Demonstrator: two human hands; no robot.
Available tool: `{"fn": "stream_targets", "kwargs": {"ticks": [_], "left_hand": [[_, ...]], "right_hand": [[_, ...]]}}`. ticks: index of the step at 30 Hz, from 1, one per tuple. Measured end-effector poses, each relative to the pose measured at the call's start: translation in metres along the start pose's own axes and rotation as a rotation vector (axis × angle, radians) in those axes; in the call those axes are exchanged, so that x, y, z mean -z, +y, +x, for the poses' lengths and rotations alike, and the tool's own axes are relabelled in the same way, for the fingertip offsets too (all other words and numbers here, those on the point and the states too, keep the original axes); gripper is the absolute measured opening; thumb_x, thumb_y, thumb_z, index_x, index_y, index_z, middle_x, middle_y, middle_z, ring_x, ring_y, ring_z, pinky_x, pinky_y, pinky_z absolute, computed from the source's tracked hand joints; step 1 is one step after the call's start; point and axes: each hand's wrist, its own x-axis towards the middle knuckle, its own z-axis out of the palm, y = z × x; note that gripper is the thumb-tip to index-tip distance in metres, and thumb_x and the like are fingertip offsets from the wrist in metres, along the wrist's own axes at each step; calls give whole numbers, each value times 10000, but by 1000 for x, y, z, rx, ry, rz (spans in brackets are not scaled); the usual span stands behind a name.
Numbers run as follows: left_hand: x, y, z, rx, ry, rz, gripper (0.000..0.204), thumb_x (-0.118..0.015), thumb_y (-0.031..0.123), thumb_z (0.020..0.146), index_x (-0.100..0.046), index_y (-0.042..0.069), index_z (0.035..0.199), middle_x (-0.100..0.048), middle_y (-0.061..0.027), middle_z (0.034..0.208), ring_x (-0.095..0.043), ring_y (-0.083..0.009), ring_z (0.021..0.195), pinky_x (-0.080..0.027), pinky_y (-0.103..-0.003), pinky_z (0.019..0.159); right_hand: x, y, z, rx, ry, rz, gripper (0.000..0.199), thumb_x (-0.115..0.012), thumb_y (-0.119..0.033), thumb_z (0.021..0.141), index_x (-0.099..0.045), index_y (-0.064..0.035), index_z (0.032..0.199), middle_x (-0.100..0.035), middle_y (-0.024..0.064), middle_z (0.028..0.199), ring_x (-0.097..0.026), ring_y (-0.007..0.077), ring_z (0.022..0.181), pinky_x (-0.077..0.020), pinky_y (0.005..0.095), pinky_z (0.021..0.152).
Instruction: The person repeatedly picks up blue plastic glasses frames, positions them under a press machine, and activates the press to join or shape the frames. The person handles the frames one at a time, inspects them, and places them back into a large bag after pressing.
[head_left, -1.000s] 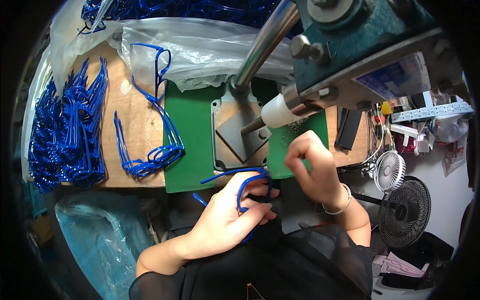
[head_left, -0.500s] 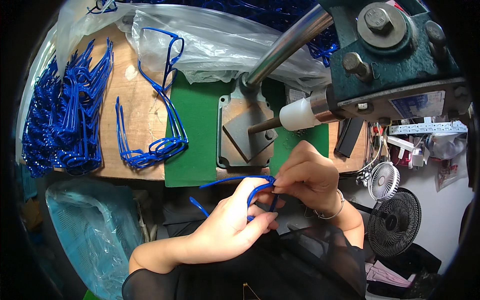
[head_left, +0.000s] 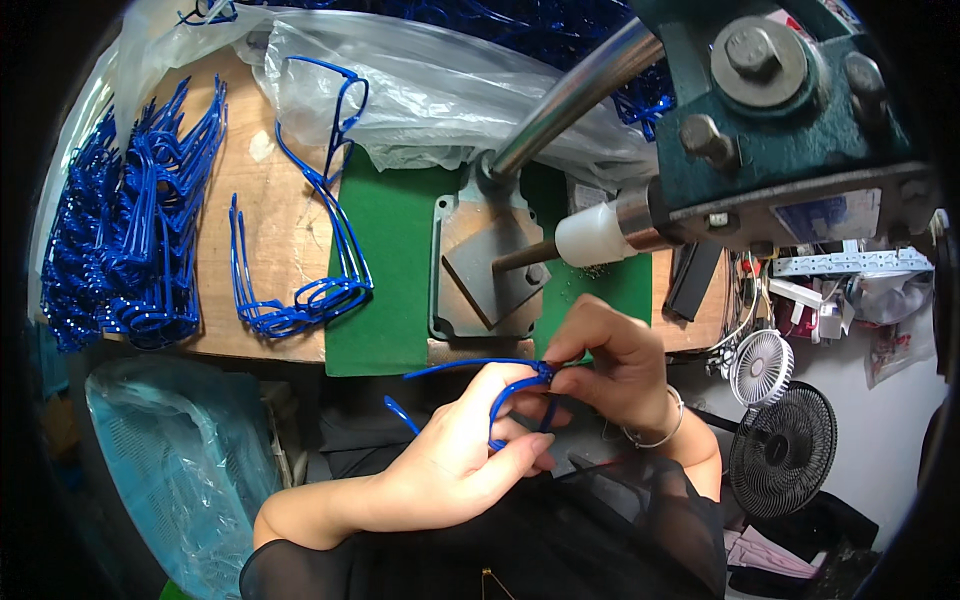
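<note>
A blue eyeglass frame [head_left: 508,388] is held in front of my body, just short of the bench edge. My left hand [head_left: 455,440] is closed round its rim, with one temple arm sticking out to the left above the hand and another tip below it. My right hand [head_left: 605,355] pinches at the frame's hinge corner with thumb and forefinger. Whether a small part sits between those fingertips cannot be made out. Beyond the hands stands a bench press with a metal base [head_left: 487,265] and a slanted plate under its rod.
On the wooden bench top at left lie a big pile of blue eyeglass frames [head_left: 140,230] and a few loose frames [head_left: 335,295]. A green mat [head_left: 385,250] lies under the press. Clear plastic sheeting [head_left: 400,90] covers the back. Fans [head_left: 785,450] and a teal basket [head_left: 170,460] flank me.
The right hand's fingers have shifted slightly down and left at the hinge corner, with the forefinger now more bent. The left hand keeps its hold, and the view has moved a little.
</note>
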Motion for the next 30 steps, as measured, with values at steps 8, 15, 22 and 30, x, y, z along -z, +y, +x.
{"fn": "stream_targets", "kwargs": {"ticks": [8,15,22,30], "left_hand": [[-2,8,5,-16,21,-84,465,-481,-28,877,-282,44,1292,-543,-182,1088,-629,-211,819,-520,-321,747],[-13,41,23,-191,142,-20,435,-481,-44,858,-302,30,1247,-555,-190,1048,-625,-229,756,-519,-339,683],[-21,57,51,-286,265,4,418,-464,26,888,-251,-2,1247,-569,-190,994,-615,-209,731,-529,-326,680],[-22,65,62,-181,242,22,388,-474,46,899,-291,57,1241,-589,-159,1018,-627,-182,732,-548,-322,654]], "right_hand": [[-8,-8,10,-267,-221,526,641,-431,-425,935,-286,28,1365,-396,193,1352,-406,237,1242,-366,337,982],[11,12,-10,-85,98,540,431,-409,-302,973,-406,27,1251,-589,87,1030,-550,120,899,-435,270,830],[6,9,-12,-167,254,200,154,-555,-46,885,-577,29,1018,-625,62,889,-579,96,801,-470,222,722],[94,-113,26,969,1202,-17,226,-589,-304,840,-587,-80,867,-560,33,779,-493,146,709,-389,318,697]]}}
